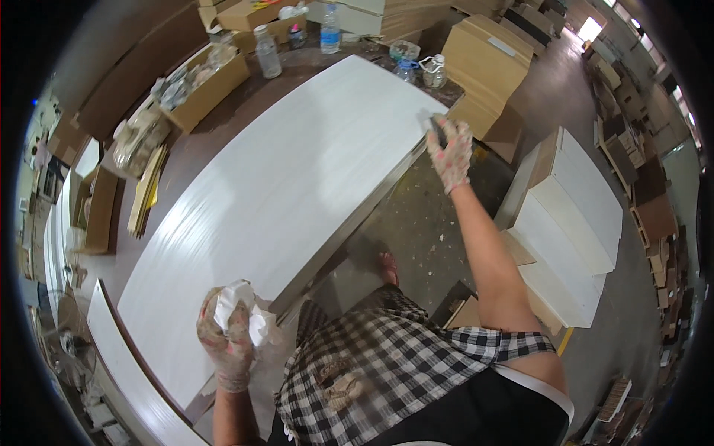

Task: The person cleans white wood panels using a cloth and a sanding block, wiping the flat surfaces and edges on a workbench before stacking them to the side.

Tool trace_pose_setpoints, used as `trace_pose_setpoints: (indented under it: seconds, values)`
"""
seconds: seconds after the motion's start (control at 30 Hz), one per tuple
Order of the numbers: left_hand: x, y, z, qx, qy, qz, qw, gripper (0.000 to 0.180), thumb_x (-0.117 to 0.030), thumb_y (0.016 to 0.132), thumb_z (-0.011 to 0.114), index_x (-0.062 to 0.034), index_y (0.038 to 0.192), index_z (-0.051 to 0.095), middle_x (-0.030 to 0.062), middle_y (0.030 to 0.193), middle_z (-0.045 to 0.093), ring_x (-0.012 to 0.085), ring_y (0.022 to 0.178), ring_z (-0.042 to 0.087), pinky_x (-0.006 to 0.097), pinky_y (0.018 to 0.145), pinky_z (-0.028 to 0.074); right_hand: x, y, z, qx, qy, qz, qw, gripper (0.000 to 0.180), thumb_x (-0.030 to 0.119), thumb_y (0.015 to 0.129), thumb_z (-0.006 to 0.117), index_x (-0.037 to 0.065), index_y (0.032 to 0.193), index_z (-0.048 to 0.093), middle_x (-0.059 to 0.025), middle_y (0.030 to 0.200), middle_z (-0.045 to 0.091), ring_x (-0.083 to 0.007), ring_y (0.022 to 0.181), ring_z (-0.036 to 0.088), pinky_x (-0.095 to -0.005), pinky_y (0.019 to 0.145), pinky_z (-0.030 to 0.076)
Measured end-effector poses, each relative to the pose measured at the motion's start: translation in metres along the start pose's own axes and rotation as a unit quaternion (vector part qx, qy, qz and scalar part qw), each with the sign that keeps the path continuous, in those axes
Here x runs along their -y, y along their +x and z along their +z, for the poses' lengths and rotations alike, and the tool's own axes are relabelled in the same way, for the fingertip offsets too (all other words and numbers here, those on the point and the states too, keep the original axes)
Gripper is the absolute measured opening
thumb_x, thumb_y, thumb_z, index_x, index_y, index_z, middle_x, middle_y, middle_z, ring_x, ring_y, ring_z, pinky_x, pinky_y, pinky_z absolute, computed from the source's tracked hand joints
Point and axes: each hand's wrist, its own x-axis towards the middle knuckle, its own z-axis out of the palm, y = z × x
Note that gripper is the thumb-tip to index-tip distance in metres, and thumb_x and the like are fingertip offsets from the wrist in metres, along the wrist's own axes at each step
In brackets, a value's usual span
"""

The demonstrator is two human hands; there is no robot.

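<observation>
A long white panel (282,178) with a faint streaked grain lies slantwise across the table in front of me. Over its near left end, my left hand (225,334), in a spotted, stained work glove, is closed round a crumpled white wad (256,325); whether it is paper or cloth I cannot tell. My right hand (454,152), gloved the same way, reaches to the panel's far right corner. Its fingers grip a small dark block (439,132) against the corner; the glove hides part of it.
Behind the panel stand a cardboard box (208,89) of crumpled plastic and clear bottles (330,33). An open carton (483,67) sits past the right corner. White panels (565,215) are stacked on my right. Another white panel (126,357) lies at the left.
</observation>
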Motion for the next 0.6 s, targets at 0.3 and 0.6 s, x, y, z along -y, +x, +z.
trace_pose_setpoints:
  seconds: [0.3, 0.6]
  values:
    - [0.029, 0.078, -0.043, 0.009, 0.221, 0.116, 0.968, 0.021, -0.014, 0.092, 0.056, 0.0036, 0.103, 0.062, 0.0196, 0.099, 0.063, 0.0361, 0.087, 0.060, 0.042, 0.079, 0.048, 0.090, -0.035, -0.050, 0.084, 0.268, 0.015, 0.960, 0.033, 0.023, 0.085, 0.066, 0.008, 0.114, 0.067, -0.0144, 0.107, 0.064, -0.0314, 0.103, 0.059, -0.0380, 0.091, 0.047]
    - [0.080, 0.166, -0.030, -0.039, 0.405, 0.109, 0.907, 0.029, -0.028, 0.092, 0.060, -0.0039, 0.107, 0.067, 0.0177, 0.102, 0.067, 0.0367, 0.094, 0.063, 0.043, 0.082, 0.049, 0.140, -0.075, -0.080, 0.089, 0.365, 0.036, 0.926, 0.030, 0.016, 0.084, 0.064, 0.005, 0.111, 0.067, -0.0125, 0.106, 0.065, -0.0303, 0.101, 0.060, -0.0377, 0.091, 0.048]
